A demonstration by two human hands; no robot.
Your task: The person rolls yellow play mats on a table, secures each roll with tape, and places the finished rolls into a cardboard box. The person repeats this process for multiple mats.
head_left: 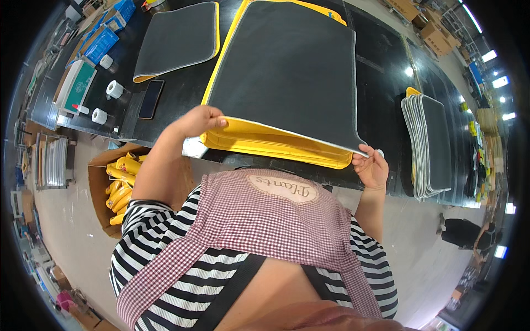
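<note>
A large black mat (287, 71) with a pale edge lies over a yellow piece with a raised rim (276, 152) on the dark table. Its near edge is lifted, so the yellow inner side shows beneath. My left hand (202, 120) pinches the mat's near left corner, thumb on top. At the near right corner, my right hand (371, 166) holds the mat's edge between thumb and fingers. What the yellow piece looks like farther back is hidden under the mat.
Another black mat with yellow edging (179, 41) lies at the far left. A phone (150, 100), white rolls (114, 89) and blue bins (101, 45) are on the left. A stack of black mats (433, 146) stands right. Below the table, a cardboard box (100, 190) holds yellow pieces.
</note>
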